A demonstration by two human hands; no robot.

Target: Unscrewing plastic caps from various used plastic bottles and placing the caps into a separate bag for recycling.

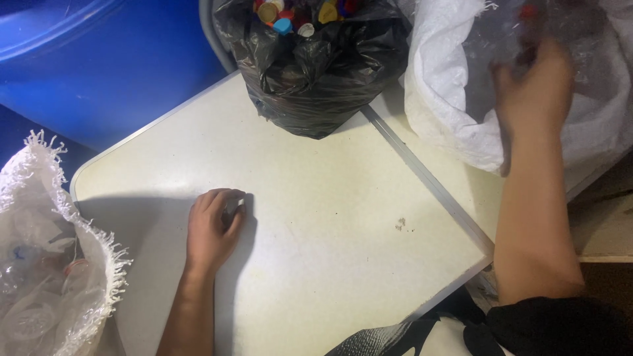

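In the head view, the left hand [212,227] rested on the white table [330,198], its fingers curled loosely around a small pale object [239,202]; the right hand [531,86] reached into the white woven sack [448,99], blurred, so its grip could not be told. A black bag [316,72] full of coloured caps [297,13] stood between them at the far edge; another sack [39,264] of clear bottles was at the left.

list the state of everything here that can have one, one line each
left hand: fingers curled, resting on the table, grip on something small that cannot be made out
right hand: raised, reaching into the white sack, blurred
black bag: open, filled with coloured bottle caps
white sack: open at the table's right
frayed sack: open, holding clear plastic bottles
table: flat, a few crumbs on it
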